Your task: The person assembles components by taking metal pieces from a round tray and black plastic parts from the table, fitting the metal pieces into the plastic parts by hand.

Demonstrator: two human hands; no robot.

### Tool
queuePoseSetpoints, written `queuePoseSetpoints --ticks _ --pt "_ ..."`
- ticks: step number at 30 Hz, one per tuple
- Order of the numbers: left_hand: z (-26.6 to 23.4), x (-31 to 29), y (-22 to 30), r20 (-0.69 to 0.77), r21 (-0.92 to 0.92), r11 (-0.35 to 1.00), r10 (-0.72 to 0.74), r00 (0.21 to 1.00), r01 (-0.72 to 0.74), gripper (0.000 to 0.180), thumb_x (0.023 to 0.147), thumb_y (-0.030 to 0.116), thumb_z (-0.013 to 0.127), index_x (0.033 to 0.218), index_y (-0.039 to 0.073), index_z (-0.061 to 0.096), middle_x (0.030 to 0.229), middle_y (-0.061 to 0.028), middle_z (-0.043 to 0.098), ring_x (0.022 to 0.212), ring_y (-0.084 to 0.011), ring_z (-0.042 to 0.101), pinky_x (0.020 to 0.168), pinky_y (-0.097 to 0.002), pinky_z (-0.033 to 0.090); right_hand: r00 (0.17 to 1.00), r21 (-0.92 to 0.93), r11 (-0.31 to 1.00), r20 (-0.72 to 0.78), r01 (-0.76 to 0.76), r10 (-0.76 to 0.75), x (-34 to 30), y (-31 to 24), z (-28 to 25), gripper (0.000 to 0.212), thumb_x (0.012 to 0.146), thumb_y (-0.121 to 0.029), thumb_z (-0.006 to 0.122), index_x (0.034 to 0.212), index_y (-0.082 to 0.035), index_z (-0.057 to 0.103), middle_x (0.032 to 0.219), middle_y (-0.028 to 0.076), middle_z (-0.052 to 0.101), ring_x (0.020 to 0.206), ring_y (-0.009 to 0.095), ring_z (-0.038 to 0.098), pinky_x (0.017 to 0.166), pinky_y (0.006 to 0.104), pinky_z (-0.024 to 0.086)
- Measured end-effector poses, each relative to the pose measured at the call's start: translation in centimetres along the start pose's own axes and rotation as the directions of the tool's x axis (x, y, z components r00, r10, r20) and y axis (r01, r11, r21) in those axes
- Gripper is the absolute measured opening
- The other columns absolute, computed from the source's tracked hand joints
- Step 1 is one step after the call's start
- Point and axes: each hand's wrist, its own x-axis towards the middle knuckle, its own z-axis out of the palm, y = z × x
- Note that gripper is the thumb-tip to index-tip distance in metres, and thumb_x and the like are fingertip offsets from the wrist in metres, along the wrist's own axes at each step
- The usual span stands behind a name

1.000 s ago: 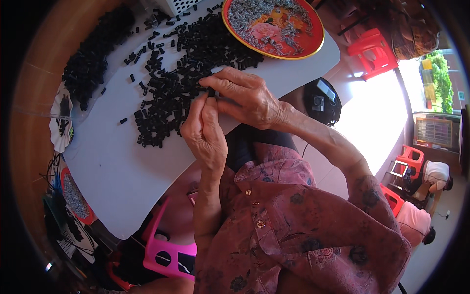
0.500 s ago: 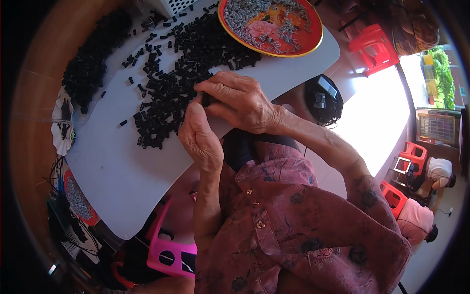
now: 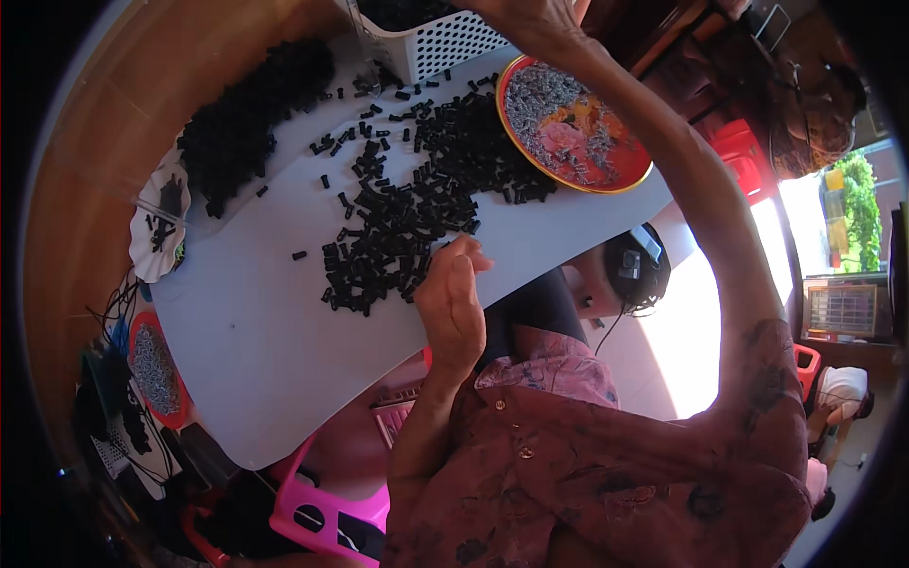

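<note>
My left hand (image 3: 453, 305) is held over the front edge of the white table (image 3: 256, 379), its fingers curled in with the thumb against them. What it holds, if anything, is hidden. Stretched out to the far side, my right hand (image 3: 538, 21) is at the upper picture edge by the white perforated basket (image 3: 445, 47), its fingers cut off from view. Small black plastic pieces (image 3: 407, 222) lie in a heap just beyond my left hand. Beneath my right forearm sits a red round tray (image 3: 620, 170) with a gold rim, holding many small silver metal parts.
Another dark heap of black pieces (image 3: 241, 123) lies at the far left, near a white scalloped dish (image 3: 142, 232). A red container of metal parts (image 3: 156, 374) is below it. Pink stool (image 3: 327, 516) and red stool (image 3: 743, 156) stand around the table. People sit at the right.
My hands have come apart. The right has reached far forward to the basket, while the left stays near the table's front edge. The view has shifted, showing more of the basket.
</note>
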Motion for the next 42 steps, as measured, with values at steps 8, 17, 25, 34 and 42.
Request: queuePoseSetpoints --ticks 8,17,25,34,42 --pt "-0.1 0.1 0.5 0.017 -0.018 0.998 -0.066 0.998 0.066 0.028 0.096 0.014 0.041 0.102 -0.008 0.056 0.082 -0.0158 0.061 0.074 -0.0221 0.06 0.069 -0.0319 0.047 0.834 0.476 0.872 0.522 -0.113 -0.177 -5.4 -7.9 7.7 0.015 0.079 -0.009 0.063 0.092 -0.003 0.067 0.088 0.013 0.062 0.076 0.029 0.063 0.07 0.0362 0.052" --pt "-0.2 0.0 0.9 0.034 0.015 0.996 -0.084 0.996 0.083 0.025 0.095 0.013 0.043 0.099 -0.008 0.056 0.081 -0.016 0.06 0.072 -0.0229 0.06 0.065 -0.0319 0.047 0.724 0.263 0.964 0.674 -0.048 -0.148 -6.1 -9.0 8.1 0.014 0.074 -0.012 0.064 0.078 0.0 0.062 0.082 0.014 0.06 0.075 0.032 0.061 0.068 0.0391 0.049" --pt "0.3 -0.1 0.9 -0.087 -0.14 0.981 -0.145 0.986 0.132 0.016 0.095 0.009 0.05 0.102 -0.005 0.055 0.083 -0.0086 0.061 0.074 -0.0141 0.06 0.072 -0.0259 0.047 0.667 0.479 0.533 0.706 -0.698 0.239 -8.3 -9.5 0.7 0.014 0.076 -0.009 0.065 0.087 0.0 0.065 0.073 0.004 0.066 0.067 0.007 0.06 0.063 0.0238 0.05" --pt "0.4 0.3 0.0 -0.126 -0.029 0.995 -0.102 0.987 0.099 0.021 0.091 0.005 0.055 0.11 -0.004 0.052 0.085 -0.0085 0.062 0.077 -0.0122 0.06 0.074 -0.0254 0.048 0.504 0.496 0.093 0.835 -0.863 0.222 -14.6 -10.9 -4.0 0.018 0.084 -0.011 0.064 0.095 0.002 0.064 0.079 0.003 0.065 0.074 0.006 0.06 0.069 0.0205 0.049" --pt "0.6 0.2 0.1 -0.115 0.046 0.996 -0.064 0.991 0.07 0.017 0.09 0.005 0.057 0.105 -0.005 0.058 0.086 -0.0062 0.063 0.077 -0.0104 0.059 0.073 -0.0245 0.049 0.622 0.63 0.081 0.723 -0.772 0.301 -16.3 -11.6 -4.7 0.017 0.089 -0.013 0.062 0.098 0.001 0.063 0.079 0.001 0.065 0.074 0.005 0.058 0.069 0.0228 0.048"
